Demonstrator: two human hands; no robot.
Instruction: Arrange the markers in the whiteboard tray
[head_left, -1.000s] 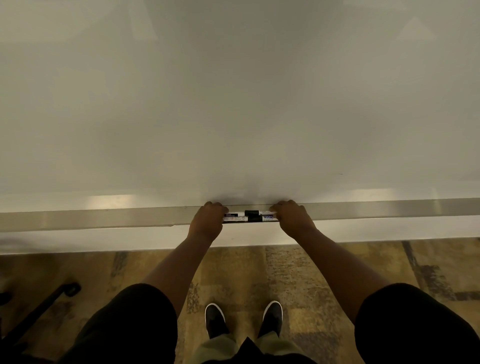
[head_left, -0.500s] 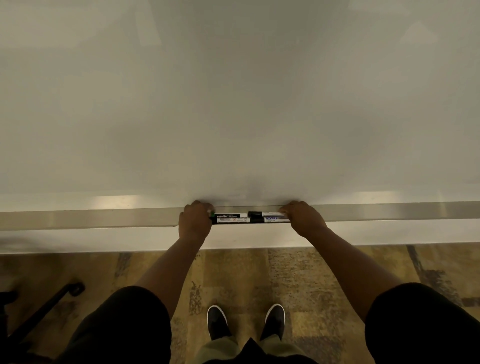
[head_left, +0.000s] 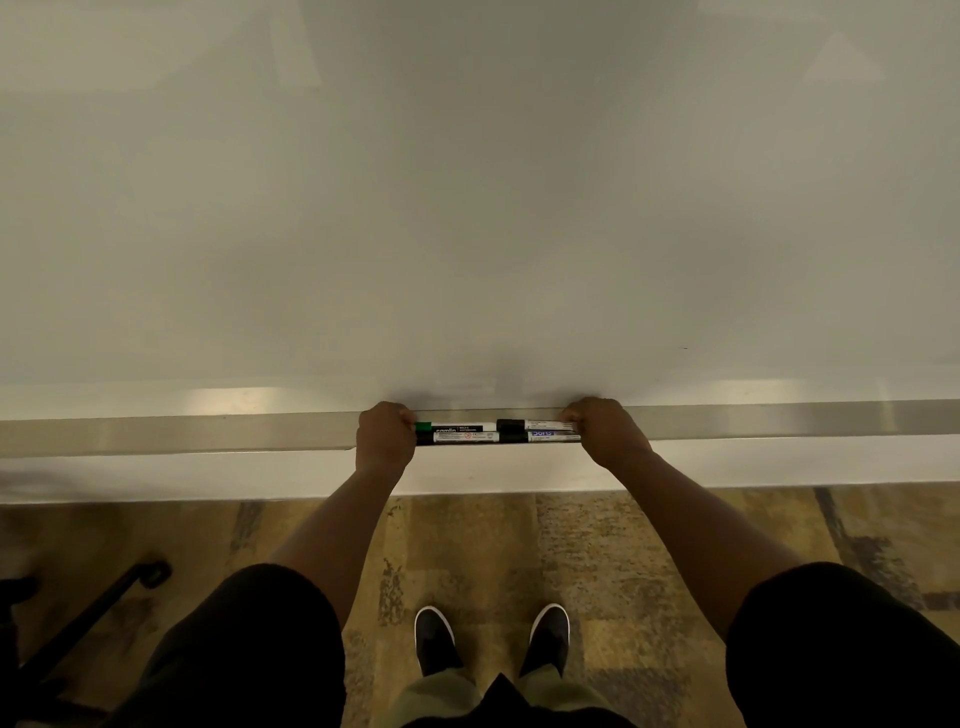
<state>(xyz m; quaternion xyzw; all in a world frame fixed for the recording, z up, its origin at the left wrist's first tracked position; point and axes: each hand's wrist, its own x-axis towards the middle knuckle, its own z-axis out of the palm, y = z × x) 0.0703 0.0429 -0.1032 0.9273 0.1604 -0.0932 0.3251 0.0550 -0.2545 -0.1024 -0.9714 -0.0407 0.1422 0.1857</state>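
Hands spread wider, left hand (head_left: 385, 435) and right hand (head_left: 605, 431) grip closed on markers (head_left: 496, 432), metal tray (head_left: 182, 434), patterned carpet (head_left: 597, 545).

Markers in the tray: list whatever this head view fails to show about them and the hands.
- Outer ends of the markers: covered by the left hand and right hand.
- Fingertips of both hands: curled behind the knuckles, so the grip cannot be judged.
- Exact marker count: rows overlap; about four.
- Label print: mostly too small to read.
- Whiteboard tray: cut off by both frame edges.
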